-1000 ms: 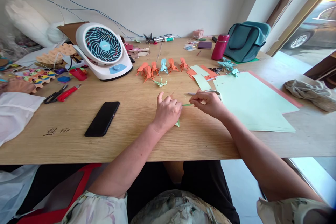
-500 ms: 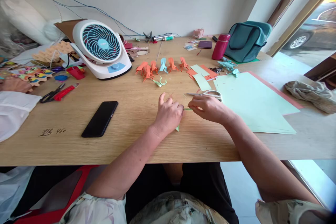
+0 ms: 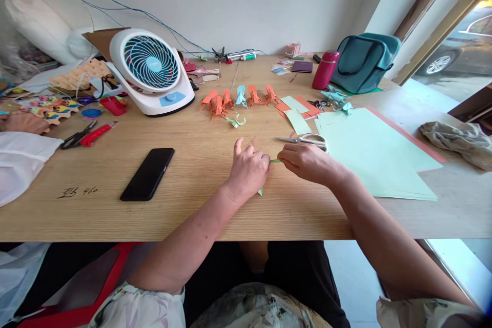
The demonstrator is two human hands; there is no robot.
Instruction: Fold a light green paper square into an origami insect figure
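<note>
A small green folded paper piece (image 3: 274, 161) lies on the wooden table (image 3: 192, 200), mostly hidden under my hands. My left hand (image 3: 249, 169) presses down on it with curled fingers, and a green tip pokes out below the palm. My right hand (image 3: 305, 160) pinches the piece's right end, fingers closed. White-handled scissors (image 3: 307, 139) lie just beyond my right hand. Several orange and blue folded paper figures (image 3: 238, 97) stand in a row farther back, with a small green one in front of them.
Large pale green sheets (image 3: 369, 148) lie at my right. A black phone (image 3: 148, 173) lies at my left, a white fan (image 3: 151, 74) behind it. Red cutter and black scissors (image 3: 86, 135), red bottle (image 3: 325, 69), teal bag (image 3: 363, 61), grey cloth (image 3: 459, 138). Another person's hand (image 3: 23, 123) far left.
Both hands have stayed on the green paper piece, shifting slightly toward me; my right hand's fingers have drawn closer to my left hand.
</note>
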